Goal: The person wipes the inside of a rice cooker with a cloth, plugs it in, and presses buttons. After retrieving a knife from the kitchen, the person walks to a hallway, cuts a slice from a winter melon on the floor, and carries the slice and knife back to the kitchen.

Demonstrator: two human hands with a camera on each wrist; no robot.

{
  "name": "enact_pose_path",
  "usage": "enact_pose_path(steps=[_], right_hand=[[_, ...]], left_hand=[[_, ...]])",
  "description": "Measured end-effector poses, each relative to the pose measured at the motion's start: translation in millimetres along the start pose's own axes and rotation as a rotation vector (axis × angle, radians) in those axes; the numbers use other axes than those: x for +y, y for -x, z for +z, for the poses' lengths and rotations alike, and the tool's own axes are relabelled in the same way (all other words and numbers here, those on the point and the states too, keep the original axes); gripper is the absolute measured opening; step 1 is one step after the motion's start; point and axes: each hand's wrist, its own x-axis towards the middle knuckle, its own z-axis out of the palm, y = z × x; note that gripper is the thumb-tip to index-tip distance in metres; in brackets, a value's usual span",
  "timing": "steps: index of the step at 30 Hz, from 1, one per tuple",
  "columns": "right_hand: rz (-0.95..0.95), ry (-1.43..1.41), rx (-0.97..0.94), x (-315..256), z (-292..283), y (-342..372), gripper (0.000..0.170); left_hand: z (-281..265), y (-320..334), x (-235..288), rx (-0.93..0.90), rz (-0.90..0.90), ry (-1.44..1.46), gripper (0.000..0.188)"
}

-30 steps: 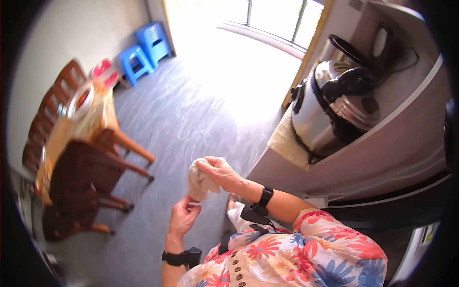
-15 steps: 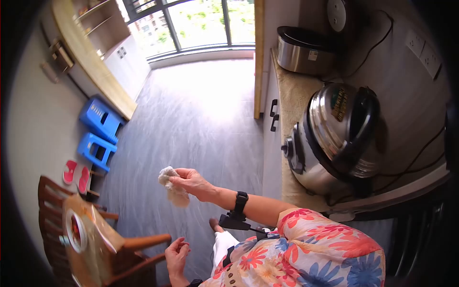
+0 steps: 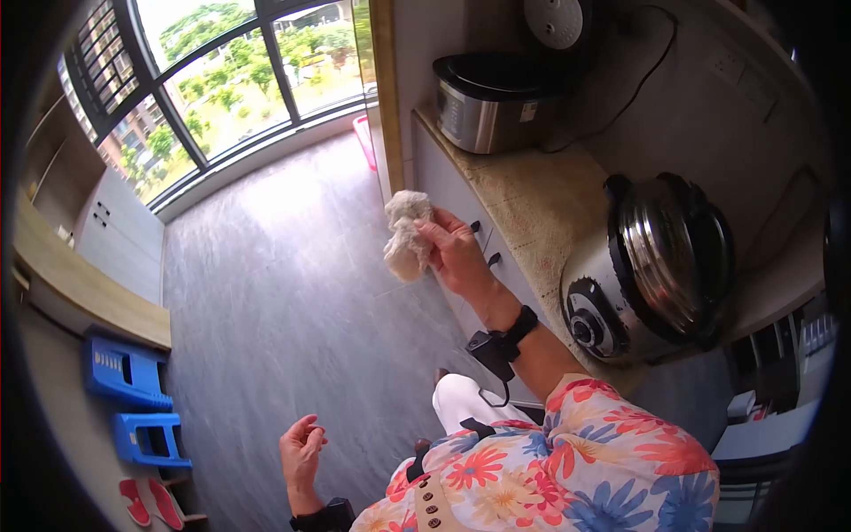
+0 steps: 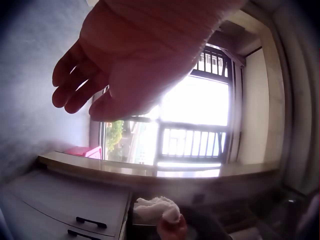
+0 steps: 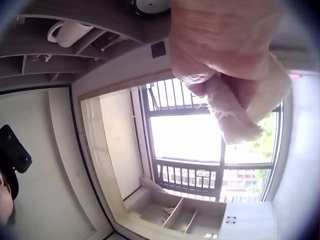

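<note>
In the head view, my right hand (image 3: 463, 259) pinches a crumpled off-white cloth (image 3: 409, 238) between thumb and fingers, out beside the counter's front edge. The cloth (image 5: 232, 117) hangs in loose folds from that hand in the right wrist view, its edge frayed. My left hand (image 3: 303, 450) is low and to the left over the floor, holding nothing, fingers loosely bent. Seen from the left wrist, the left hand (image 4: 137, 55) has its fingers relaxed and apart. Nearest to the right hand is the cream mat (image 3: 523, 191) on the counter.
On the counter stand a large electric pressure cooker (image 3: 656, 266) and a steel appliance with a black lid (image 3: 483, 111), a cable behind it. Black-handled cabinet fronts (image 3: 443, 191) face the floor (image 3: 257, 293). Blue stools (image 3: 128, 372) and pink slippers (image 3: 151, 503) line the left wall.
The left hand has let go of the cloth and drawn down and away. The right hand carries the cloth toward the counter. The head view has turned right, and the table has left it.
</note>
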Motion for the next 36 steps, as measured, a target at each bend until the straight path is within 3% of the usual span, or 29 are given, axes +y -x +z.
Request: enact_pose_path(steps=[9, 16, 18, 23, 26, 28, 30, 31, 33, 34, 36], right_hand=[[-0.367, 0.058, 0.36, -68, -83, -130, 0.022], [-0.607, 0.289, 0.561, -143, -127, -160, 0.023], [-0.604, 0.435, 0.672, -166, -137, -159, 0.025], [-0.564, 0.745, 0.739, -227, -162, -167, 0.028], [-0.592, 0.823, 0.895, -247, -164, -188, 0.03], [-0.631, 0.836, 0.899, -254, -182, -207, 0.031], [-0.603, 1.07, 1.147, -259, -205, -231, 0.031], [-0.591, 1.069, 1.167, -262, -208, -241, 0.031], [-0.445, 1.643, 1.117, -267, -211, -263, 0.032], [-0.44, 1.647, 1.127, -270, -221, -274, 0.032], [-0.612, 2.123, 0.647, -273, -249, -298, 0.039]], left_hand=[[50, -196, 80, -0.245, 0.088, -0.092, 0.025], [79, -311, 128, -0.35, 0.039, -0.143, 0.023], [93, -349, 138, -0.425, 0.066, -0.223, 0.023], [132, -449, 169, -0.609, 0.14, -0.332, 0.024], [155, -507, 197, -0.71, 0.188, -0.356, 0.024], [171, -530, 222, -0.736, 0.193, -0.361, 0.025], [180, -550, 237, -0.798, 0.256, -0.465, 0.025], [185, -564, 237, -0.817, 0.266, -0.46, 0.026], [195, -575, 246, -0.829, 0.268, -0.476, 0.025], [200, -579, 251, -0.818, 0.28, -0.475, 0.025], [209, -583, 253, -0.813, 0.292, -0.491, 0.025]])
